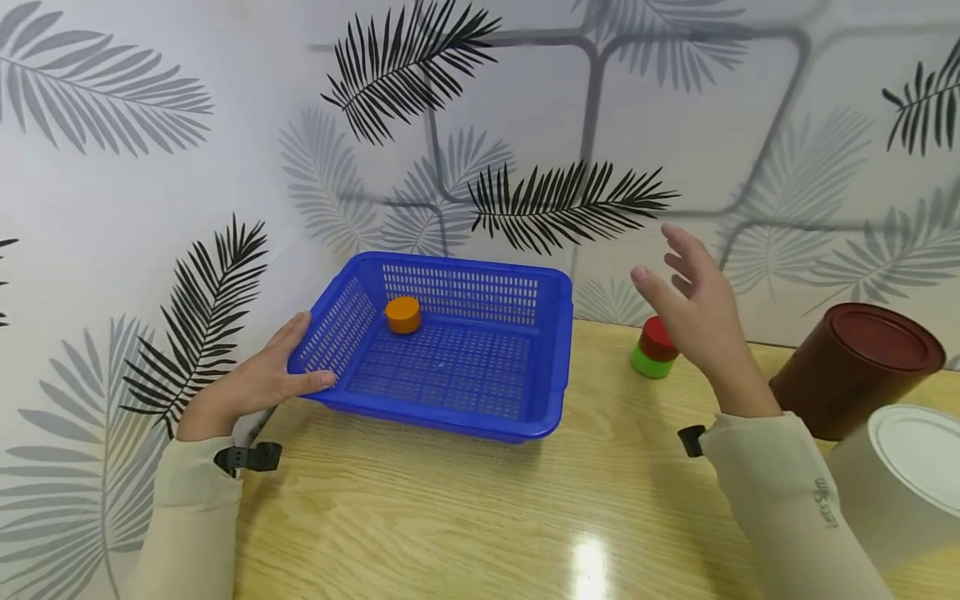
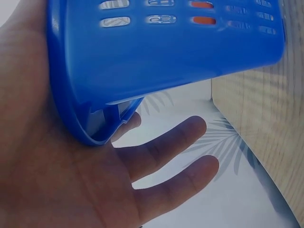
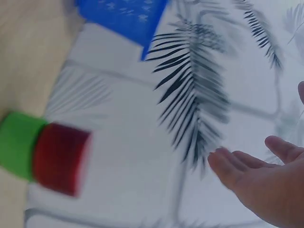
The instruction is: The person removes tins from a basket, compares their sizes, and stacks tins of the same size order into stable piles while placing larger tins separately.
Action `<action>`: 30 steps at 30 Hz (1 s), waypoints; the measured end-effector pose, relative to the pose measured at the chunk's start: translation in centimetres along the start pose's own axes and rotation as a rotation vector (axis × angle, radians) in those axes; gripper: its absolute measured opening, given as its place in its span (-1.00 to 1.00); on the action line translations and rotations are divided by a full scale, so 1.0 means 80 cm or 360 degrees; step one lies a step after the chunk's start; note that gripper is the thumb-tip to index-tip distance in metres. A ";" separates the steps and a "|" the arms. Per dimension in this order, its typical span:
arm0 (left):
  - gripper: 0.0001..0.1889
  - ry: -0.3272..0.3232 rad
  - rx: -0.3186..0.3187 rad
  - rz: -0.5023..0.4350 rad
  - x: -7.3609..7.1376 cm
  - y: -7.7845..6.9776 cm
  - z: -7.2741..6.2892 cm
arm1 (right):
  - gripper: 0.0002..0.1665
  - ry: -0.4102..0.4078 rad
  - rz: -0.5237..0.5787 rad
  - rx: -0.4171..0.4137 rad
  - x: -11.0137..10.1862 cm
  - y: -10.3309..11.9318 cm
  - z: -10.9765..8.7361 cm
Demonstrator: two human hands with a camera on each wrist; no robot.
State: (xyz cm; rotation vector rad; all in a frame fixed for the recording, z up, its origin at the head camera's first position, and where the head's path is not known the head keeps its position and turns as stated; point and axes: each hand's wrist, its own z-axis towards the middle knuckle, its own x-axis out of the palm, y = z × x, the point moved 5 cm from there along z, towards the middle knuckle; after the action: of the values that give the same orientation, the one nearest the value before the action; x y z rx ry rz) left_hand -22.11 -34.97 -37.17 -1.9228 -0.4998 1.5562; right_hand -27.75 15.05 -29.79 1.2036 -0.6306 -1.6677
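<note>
A blue plastic basket with slotted walls sits on the table, a short orange cylinder in its back left corner. My left hand rests against the basket's left front corner, thumb over the rim. In the left wrist view, its other fingers stretch out straight beyond the basket's outer wall. My right hand is raised in the air, holding nothing, with its fingers spread and slightly bent. Behind and below it, a red cylinder is stacked on a green cylinder, partly overlapped by the hand.
On the right stand a dark brown can with a red-brown lid and a white can, partly behind my right forearm. A wall with a leaf pattern borders the wooden table at the back and left.
</note>
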 end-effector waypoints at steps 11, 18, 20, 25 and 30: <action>0.21 0.0009 0.0006 -0.0019 -0.002 0.003 0.000 | -0.21 0.0160 0.0047 -0.0087 0.088 0.084 0.051; 0.20 0.0001 0.0015 -0.0027 -0.003 0.002 -0.001 | -0.21 0.0328 0.0063 -0.0029 0.165 0.098 0.071; 0.20 -0.0005 0.0007 -0.0026 -0.003 0.003 -0.002 | -0.22 0.0387 0.0050 -0.0009 0.187 0.095 0.074; 0.20 -0.0016 0.0001 0.0001 -0.002 0.003 0.000 | -0.27 0.0490 0.0010 0.0027 0.229 0.087 0.084; 0.20 -0.0027 -0.0011 0.0010 -0.004 0.005 0.000 | -0.30 0.0616 -0.0068 0.0044 0.268 0.088 0.098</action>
State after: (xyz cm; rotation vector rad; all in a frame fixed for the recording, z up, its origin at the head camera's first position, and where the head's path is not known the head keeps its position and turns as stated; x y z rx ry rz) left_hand -22.20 -35.46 -37.17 -1.9200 -0.5073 1.5778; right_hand -33.57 -8.13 -30.19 1.5175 -0.3892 -1.4085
